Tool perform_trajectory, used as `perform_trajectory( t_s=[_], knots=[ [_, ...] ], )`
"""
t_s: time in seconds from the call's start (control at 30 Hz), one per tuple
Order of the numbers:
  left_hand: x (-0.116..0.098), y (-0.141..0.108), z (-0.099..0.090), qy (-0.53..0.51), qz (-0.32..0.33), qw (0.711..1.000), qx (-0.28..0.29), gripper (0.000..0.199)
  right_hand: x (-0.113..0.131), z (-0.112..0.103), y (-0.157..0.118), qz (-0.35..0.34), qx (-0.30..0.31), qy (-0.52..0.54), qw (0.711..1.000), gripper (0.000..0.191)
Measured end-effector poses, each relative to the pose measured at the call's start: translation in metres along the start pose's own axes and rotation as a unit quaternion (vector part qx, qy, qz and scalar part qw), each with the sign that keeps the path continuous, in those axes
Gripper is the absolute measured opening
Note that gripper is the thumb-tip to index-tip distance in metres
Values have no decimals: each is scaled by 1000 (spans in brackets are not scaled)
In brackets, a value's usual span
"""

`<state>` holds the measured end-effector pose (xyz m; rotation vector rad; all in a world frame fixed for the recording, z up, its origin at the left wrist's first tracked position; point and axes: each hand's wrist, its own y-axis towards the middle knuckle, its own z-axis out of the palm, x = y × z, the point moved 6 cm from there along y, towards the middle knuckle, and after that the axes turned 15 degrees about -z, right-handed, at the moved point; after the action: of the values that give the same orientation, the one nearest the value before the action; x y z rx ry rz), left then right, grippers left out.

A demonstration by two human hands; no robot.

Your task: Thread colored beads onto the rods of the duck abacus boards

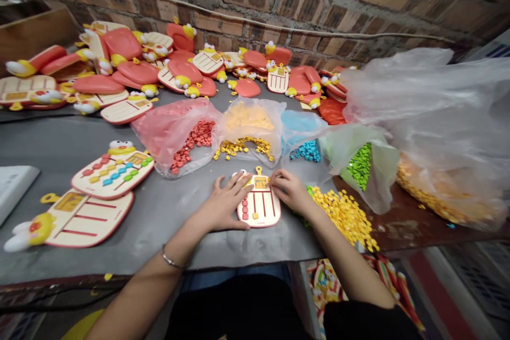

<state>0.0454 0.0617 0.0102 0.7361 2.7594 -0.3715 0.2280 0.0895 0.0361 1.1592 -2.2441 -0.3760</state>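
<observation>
A cream toy board (266, 210) with a red rim, slots and a cartoon head lies flat on the grey table cover. Several red beads sit in its leftmost slot, and one yellow bead (255, 216) is low in the slot beside it. My left hand (227, 199) grips the board's left side, fingers over the top and thumb along the bottom edge. At the upper right of the board, my right hand (289, 187) has its fingertips pinched together near the slot tops. Whatever is between them is hidden.
Bags of red beads (195, 143), gold beads (249, 146), blue beads (306, 151) and green beads (360, 167) line the back. Loose yellow beads (345, 215) lie right. A filled board (113, 172) overlaps another board (93, 218) at left. Toy boards (183, 71) pile by the brick wall.
</observation>
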Motion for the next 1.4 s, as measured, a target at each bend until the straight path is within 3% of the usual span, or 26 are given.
perform_trajectory(
  t_s=[0.1, 0.2, 0.47, 0.57, 0.67, 0.8, 0.97, 1.03, 1.13, 1.3, 1.4],
  knots=[
    [0, 0, 0, 0, -3, 1000, 1, 100, -3, -5, -1, 15, -12, -63, 998, 18],
    [0, 0, 0, 1, -4, 1000, 4, 100, -6, -9, -2, 40, -48, -28, 998, 17],
    [1, 1, 0, -3, -7, 1000, -4, 100, -15, 10, 0, 53, 20, -27, 998, 11],
    [1, 2, 0, -5, -12, 1000, -3, 103, -16, 11, -7, 72, 46, 21, 996, 21],
    [2, 3, 1, -13, -9, 1000, -5, 107, -13, 15, -12, 103, 35, 93, 990, 31],
    [4, 4, 2, -22, -5, 1000, -3, 112, 1, 31, -1, 113, -15, 166, 980, 23],
    [5, 4, 0, -25, 0, 1000, -7, 109, 9, 39, 10, 90, 96, 270, 954, 28],
    [5, 3, -1, -20, 0, 1000, -7, 107, -5, 27, 13, 95, 67, 236, 965, 21],
    [4, 3, -1, -10, -2, 1000, -3, 106, -33, 11, 24, 83, -15, 76, 994, 15],
    [3, 3, -3, -11, -4, 1000, 2, 105, -60, 33, 40, 65, 76, -87, 991, 17],
    [4, 3, -3, -16, -4, 1000, 5, 105, -59, 32, 34, 59, 59, -86, 993, 19]
  ],
)
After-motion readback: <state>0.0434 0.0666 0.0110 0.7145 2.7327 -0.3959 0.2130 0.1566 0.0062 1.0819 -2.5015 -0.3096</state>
